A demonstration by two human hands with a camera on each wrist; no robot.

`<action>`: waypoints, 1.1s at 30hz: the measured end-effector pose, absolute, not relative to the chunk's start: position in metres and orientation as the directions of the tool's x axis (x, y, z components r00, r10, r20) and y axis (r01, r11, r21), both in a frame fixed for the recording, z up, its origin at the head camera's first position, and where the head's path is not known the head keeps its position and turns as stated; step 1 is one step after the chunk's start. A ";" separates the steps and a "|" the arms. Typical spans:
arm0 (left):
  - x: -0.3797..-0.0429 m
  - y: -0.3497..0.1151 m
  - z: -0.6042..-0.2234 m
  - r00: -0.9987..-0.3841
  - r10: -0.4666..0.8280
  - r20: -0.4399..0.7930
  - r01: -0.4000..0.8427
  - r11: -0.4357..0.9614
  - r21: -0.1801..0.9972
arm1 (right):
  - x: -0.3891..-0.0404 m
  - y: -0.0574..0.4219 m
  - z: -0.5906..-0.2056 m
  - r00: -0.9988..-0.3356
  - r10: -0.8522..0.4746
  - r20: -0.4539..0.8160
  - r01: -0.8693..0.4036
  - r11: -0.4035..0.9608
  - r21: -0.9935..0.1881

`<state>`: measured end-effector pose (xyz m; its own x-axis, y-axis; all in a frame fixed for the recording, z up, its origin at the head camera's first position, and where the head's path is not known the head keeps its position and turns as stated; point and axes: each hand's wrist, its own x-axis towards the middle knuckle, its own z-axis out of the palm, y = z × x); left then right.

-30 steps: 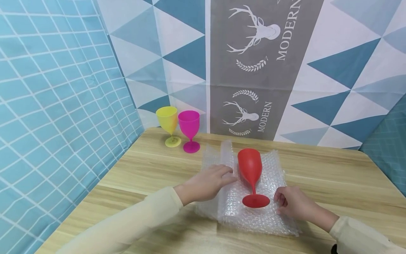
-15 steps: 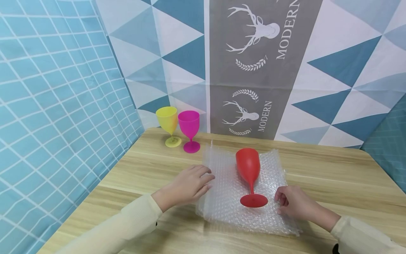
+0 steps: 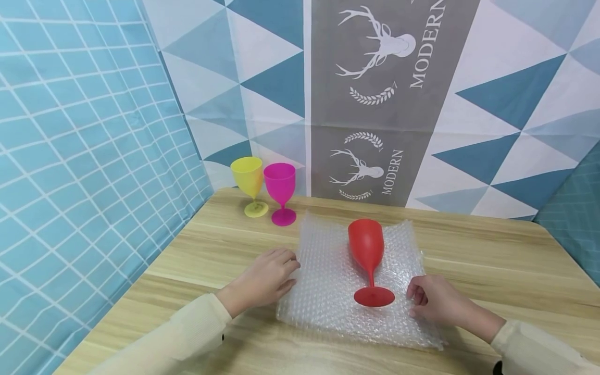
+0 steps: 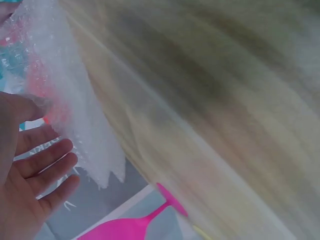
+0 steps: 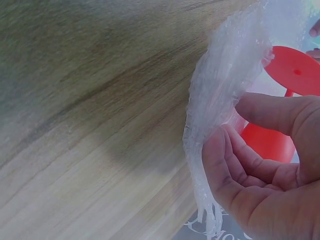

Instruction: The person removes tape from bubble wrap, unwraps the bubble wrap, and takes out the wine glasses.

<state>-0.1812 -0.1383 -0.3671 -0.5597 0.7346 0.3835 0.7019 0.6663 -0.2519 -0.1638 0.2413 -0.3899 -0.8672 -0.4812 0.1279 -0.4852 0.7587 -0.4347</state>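
Note:
A red goblet (image 3: 366, 250) lies on its side on a sheet of bubble wrap (image 3: 323, 291), its round foot toward me. At the wrap's left edge, my left hand (image 3: 263, 278) touches the plastic. Its fingers look loose and spread in the left wrist view, with the thumb against the wrap (image 4: 75, 95). My right hand (image 3: 438, 302) is at the opposite edge, to the right of the goblet's foot. Thumb and curled forefinger (image 5: 215, 155) pinch the wrap's border in the right wrist view, where the red goblet (image 5: 295, 70) shows behind them.
A yellow goblet (image 3: 248, 179) and a magenta goblet (image 3: 280, 190) stand upright near the back left of the wooden table (image 3: 497, 255). Patterned cloth (image 3: 262, 62) hangs behind the table, and blue checked cloth (image 3: 94, 156) hangs along the left.
My left hand has moved left, and the folded left part of the bubble wrap now lies spread out. The red goblet has shifted slightly left. My right hand stays nearly in place.

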 end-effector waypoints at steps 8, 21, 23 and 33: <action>-0.184 -0.144 -0.380 -0.577 0.718 0.389 0.691 0.683 -0.236 | -0.164 0.242 -0.390 -0.865 -0.484 0.130 -0.489 0.759 -0.430; -0.186 -0.144 -0.395 -0.647 0.717 0.259 0.720 0.687 -0.102 | -0.162 0.247 -0.389 -0.879 -0.459 0.127 -0.465 0.769 -0.439; -0.186 -0.144 -0.395 -0.659 0.710 0.249 0.714 0.694 -0.090 | -0.161 0.248 -0.389 -0.899 -0.423 0.113 -0.428 0.795 -0.429; -0.188 -0.143 -0.395 -0.686 0.692 0.225 0.701 0.711 -0.053 | -0.157 0.259 -0.390 -0.950 -0.298 0.097 -0.309 0.839 -0.447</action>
